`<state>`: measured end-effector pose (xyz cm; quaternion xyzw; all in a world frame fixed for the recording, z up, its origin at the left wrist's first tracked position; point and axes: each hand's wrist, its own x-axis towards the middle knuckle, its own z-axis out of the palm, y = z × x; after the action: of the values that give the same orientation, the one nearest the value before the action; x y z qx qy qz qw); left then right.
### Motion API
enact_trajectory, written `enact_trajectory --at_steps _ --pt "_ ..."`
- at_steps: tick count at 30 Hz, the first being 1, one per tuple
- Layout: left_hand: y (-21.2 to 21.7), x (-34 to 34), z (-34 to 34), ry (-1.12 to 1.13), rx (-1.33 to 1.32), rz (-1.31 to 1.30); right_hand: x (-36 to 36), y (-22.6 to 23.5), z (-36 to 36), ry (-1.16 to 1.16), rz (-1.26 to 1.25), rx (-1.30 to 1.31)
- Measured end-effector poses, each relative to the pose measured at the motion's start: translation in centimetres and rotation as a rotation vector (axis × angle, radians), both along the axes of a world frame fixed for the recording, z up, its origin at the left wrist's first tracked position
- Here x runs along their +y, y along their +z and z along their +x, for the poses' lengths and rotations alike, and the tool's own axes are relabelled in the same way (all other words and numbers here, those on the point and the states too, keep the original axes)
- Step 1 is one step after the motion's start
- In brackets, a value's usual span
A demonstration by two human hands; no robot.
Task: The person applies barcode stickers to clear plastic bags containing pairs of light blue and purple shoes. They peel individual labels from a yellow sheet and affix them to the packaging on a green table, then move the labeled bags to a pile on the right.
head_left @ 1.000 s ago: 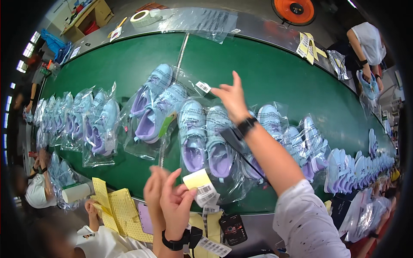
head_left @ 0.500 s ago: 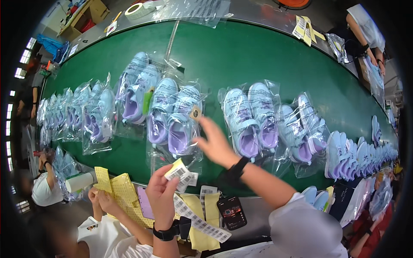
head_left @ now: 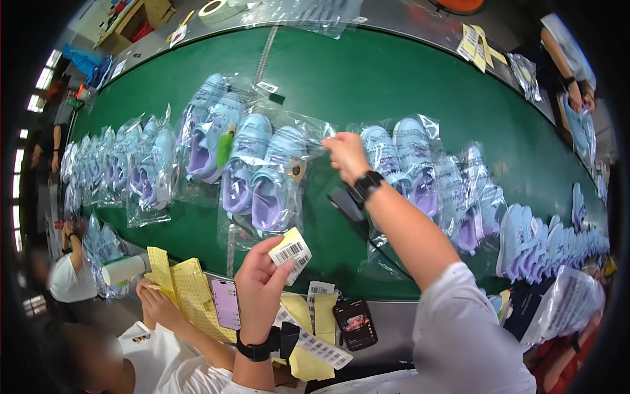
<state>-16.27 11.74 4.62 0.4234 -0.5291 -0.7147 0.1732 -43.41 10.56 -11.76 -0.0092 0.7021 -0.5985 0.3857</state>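
Observation:
My left hand pinches a white barcode label on pale yellow backing, held over the near edge of the green belt. My right hand is closed on the upper right corner of a clear plastic bag. Inside that bag lies a pair of light blue shoes with lilac insides, toes pointing away from me. A small tan round-marked tag shows at the right shoe. My right forearm partly covers another bagged pair of shoes to the right.
Bagged shoes line the green belt on both sides. A dark phone, barcode strips and yellow sheets lie along the near ledge. Beside me on the left, a co-worker's hands hold yellow sheets.
My right hand has moved up and right, from beside the shoe's tag to the bag's corner, which it now grips. My left hand's label has turned and risen slightly.

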Motion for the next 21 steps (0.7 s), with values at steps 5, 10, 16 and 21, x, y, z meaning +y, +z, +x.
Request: enact_trajectory --at_steps 5,10,16,21 --pt "-1.6 -0.7 -0.1 -0.027 0.020 -0.025 4.6 3.9 -0.3 -0.023 -0.044 0.247" --pt "-1.4 -1.2 -0.3 -0.068 0.043 -0.012 7.2 13.1 6.6 0.558 -0.310 0.375" --pt "-0.6 -0.9 -1.2 -0.073 0.031 -0.107 8.2 14.2 8.3 0.769 -0.446 0.801" --pt "-1.0 -0.5 -1.1 -0.092 -0.021 -0.100 8.8 13.8 9.0 0.746 -0.467 1.101"
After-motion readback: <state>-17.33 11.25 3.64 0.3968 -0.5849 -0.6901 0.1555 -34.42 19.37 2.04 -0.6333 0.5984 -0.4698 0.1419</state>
